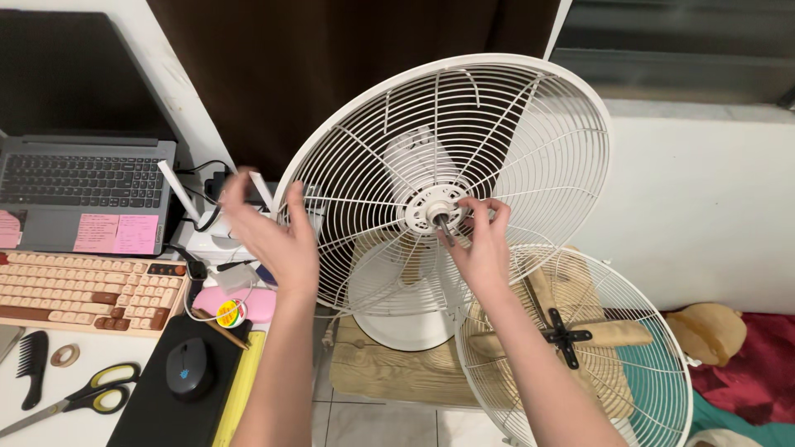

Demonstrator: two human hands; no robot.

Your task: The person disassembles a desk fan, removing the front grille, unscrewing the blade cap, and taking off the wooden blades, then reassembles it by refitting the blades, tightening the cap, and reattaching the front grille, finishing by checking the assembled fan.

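A white fan's rear wire guard (pixel 513 141) stands upright on its round base (pixel 406 327), with the motor shaft (pixel 445 222) poking out of the hub. My right hand (pixel 480 244) has its fingertips at the hub, around the shaft. My left hand (pixel 273 236) is spread open against the guard's left rim, holding nothing. The detached front guard (pixel 617 348) leans low at the right, in front of the fan.
A desk at the left carries a laptop (pixel 83 178), a peach keyboard (pixel 83 290), a white router (pixel 211 240), a mouse (pixel 189 368) on a black pad, scissors (pixel 83 399), a comb (pixel 31 364). The fan stands on a wooden board (pixel 373 377). Red cloth (pixel 745 364) lies far right.
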